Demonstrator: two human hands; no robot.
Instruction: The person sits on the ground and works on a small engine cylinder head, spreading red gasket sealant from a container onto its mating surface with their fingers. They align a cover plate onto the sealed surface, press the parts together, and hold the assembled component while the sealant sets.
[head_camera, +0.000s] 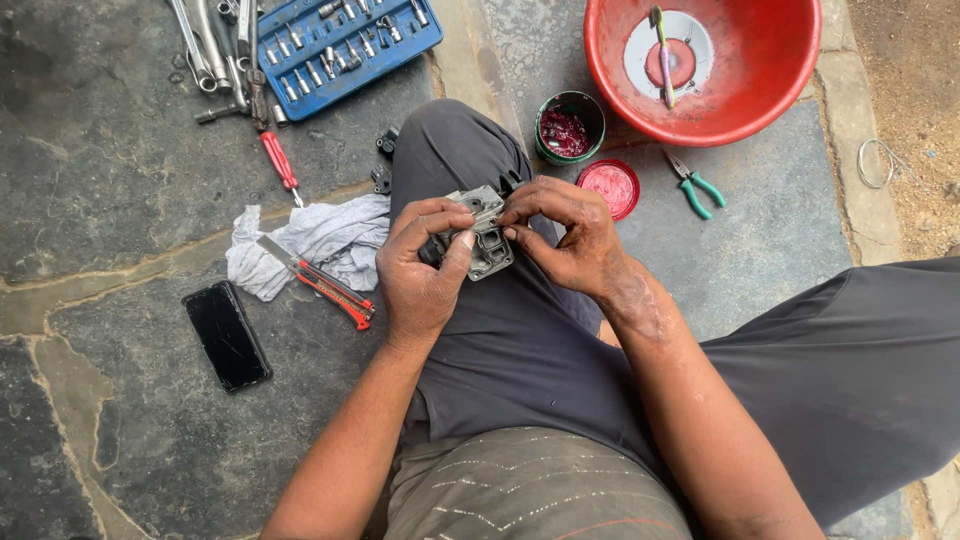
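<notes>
I sit on a stone floor and hold a small grey metal engine part (487, 236) over my raised knee. My left hand (424, 268) wraps around its left side, thumb across the front. My right hand (563, 232) grips its right side, with the fingertips pinched on the part's top edge. Both hands are greasy. What the fingertips pinch is too small to make out.
A white rag (325, 235) with a red-handled knife (322, 280) lies to the left, beside a black phone (227, 335) and a red screwdriver (279, 161). A blue socket tray (340, 45) and wrenches (215, 50) lie beyond. A grease tub (568, 127), red lid (610, 187), green pliers (692, 183) and red basin (770, 70) stand ahead.
</notes>
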